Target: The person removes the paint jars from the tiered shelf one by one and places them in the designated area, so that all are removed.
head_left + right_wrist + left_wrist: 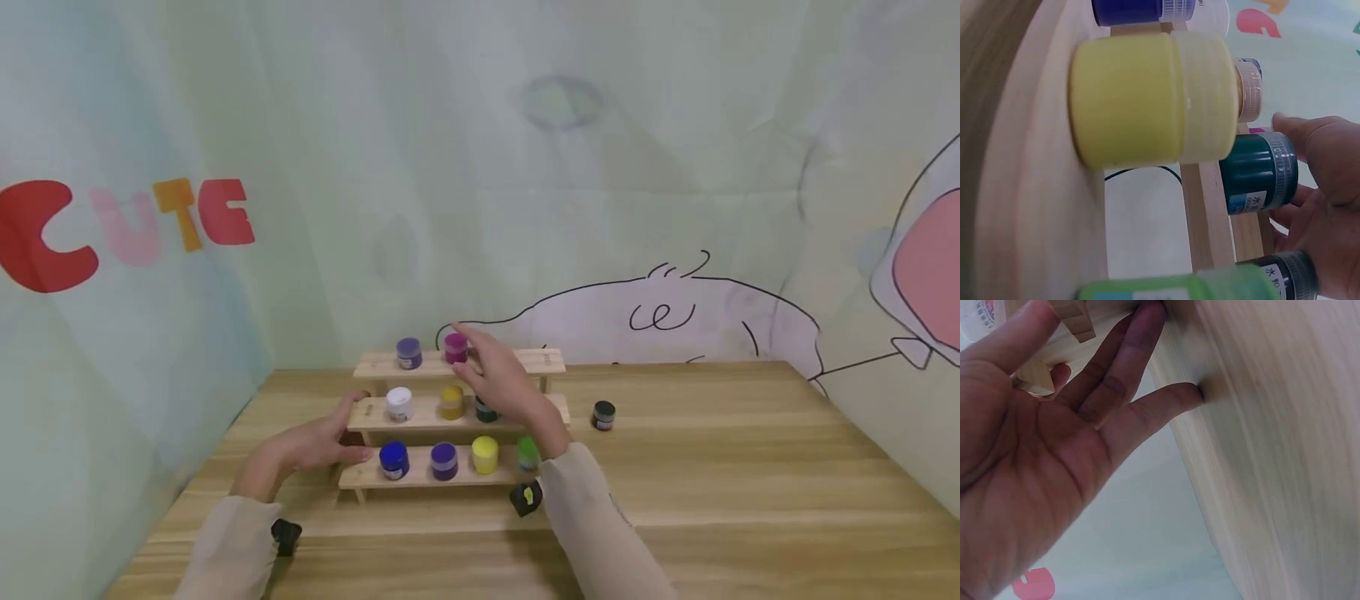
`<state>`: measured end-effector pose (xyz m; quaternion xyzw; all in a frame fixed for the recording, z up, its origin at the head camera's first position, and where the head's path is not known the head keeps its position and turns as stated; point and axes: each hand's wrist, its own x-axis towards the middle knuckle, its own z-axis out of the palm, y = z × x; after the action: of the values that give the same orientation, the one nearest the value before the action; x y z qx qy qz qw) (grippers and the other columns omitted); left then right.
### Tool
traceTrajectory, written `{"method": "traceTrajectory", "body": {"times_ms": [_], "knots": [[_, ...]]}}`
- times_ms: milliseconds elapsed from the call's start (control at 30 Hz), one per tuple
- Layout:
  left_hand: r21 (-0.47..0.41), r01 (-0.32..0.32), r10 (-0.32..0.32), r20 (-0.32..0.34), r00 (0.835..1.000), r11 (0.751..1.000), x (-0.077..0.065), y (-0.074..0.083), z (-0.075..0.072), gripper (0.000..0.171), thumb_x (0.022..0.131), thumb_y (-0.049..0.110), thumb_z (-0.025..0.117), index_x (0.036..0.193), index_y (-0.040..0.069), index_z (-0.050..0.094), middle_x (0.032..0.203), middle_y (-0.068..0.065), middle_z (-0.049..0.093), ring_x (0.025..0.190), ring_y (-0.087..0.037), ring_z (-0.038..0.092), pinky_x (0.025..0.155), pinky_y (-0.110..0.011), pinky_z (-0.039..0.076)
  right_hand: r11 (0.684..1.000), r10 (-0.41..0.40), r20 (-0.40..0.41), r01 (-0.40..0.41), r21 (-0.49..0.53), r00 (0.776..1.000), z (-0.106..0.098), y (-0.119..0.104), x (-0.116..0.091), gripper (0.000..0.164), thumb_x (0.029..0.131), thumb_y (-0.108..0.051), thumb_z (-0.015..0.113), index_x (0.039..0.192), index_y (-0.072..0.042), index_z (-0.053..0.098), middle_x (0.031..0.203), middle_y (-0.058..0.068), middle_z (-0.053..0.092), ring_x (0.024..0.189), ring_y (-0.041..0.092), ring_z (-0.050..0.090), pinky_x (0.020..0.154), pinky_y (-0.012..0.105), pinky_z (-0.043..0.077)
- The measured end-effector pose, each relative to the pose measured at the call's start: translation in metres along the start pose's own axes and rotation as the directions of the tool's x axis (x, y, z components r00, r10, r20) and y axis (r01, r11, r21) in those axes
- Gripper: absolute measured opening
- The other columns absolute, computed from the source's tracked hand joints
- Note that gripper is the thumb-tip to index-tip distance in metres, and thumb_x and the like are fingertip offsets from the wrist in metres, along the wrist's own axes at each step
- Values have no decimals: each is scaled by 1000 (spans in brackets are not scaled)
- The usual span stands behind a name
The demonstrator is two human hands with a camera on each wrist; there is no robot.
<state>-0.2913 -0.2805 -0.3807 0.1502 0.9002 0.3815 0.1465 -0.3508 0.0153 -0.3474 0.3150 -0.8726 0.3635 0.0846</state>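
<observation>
A three-tier wooden rack (pixel 420 482) holds small paint jars. My right hand (pixel 504 379) reaches over it to the top tier, thumb and fingers around a magenta paint jar (pixel 455 347) standing on the board; the contact is partly hidden. A violet jar (pixel 408 353) stands to its left. My left hand (pixel 318 437) holds the rack's left end, thumb by the bottom board and fingers around the middle one. In the left wrist view, several fingertips (pixel 1188 394) reach the tabletop. Beneath the right hand, a dark green jar (pixel 1254 172) sits on the middle tier.
White (pixel 399 404) and ochre (pixel 452 402) jars share the middle tier. Blue (pixel 393 460), purple (pixel 444 461), yellow (pixel 484 454) and green (pixel 528 454) jars line the bottom. A black jar (pixel 603 415) stands on the table right of the rack. A printed backdrop (pixel 420 208) rises behind.
</observation>
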Motion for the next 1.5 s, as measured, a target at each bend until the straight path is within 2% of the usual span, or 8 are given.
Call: {"method": "traceTrajectory", "body": {"times_ms": [200,433,767,1000,1133,1333,1500], "knots": [[-8,-13,13,0,1000,1000,-2,-1,2,83,94,24,72,148,7,10,145,-35,32,136,-52,30,108,-67,22,997,-5,29,7,-71,1000,3,-1,7,60,103,-24,58,157,-16,32,154,9,42,139,25,43,110,42,37],[-5,-23,23,16,1000,1000,-2,1,0,81,96,24,69,149,7,9,147,-34,32,138,-51,29,110,-65,22,994,11,43,-6,-113,999,4,-2,8,57,102,-26,60,154,-14,38,147,10,50,129,25,52,104,42,44],[-3,-63,63,24,998,998,0,3,-2,76,97,19,68,147,6,12,143,-30,37,134,-46,35,109,-63,25,994,46,-9,-46,-101,999,7,-2,10,54,103,-31,59,151,-15,42,140,6,54,126,22,54,103,41,44],[-24,-52,53,38,998,998,-2,2,-3,77,98,19,67,148,8,10,138,-28,43,129,-44,42,108,-62,28,993,36,-115,-48,-106,993,12,-6,12,42,102,-27,61,141,-14,52,125,4,62,112,19,60,95,38,48],[-13,-35,35,31,999,999,-2,0,-2,77,97,19,68,147,8,10,138,-28,42,128,-43,43,108,-62,28,995,58,-152,-69,-70,987,14,-6,13,40,100,-27,63,138,-15,55,120,2,64,107,17,61,91,35,49],[-6,-14,14,24,1000,1000,-1,2,-3,78,98,21,67,148,9,9,144,-31,35,134,-47,34,109,-63,25,991,124,-160,-113,76,979,10,-6,11,43,99,-23,66,139,-12,54,124,5,64,108,18,63,91,34,52],[-10,-14,14,28,1000,1000,-1,4,-3,78,98,22,67,148,9,9,145,-31,33,135,-48,32,110,-64,24,985,145,-150,-128,116,978,3,-5,9,44,99,-21,66,140,-12,53,128,7,63,111,21,64,92,35,52]]}}
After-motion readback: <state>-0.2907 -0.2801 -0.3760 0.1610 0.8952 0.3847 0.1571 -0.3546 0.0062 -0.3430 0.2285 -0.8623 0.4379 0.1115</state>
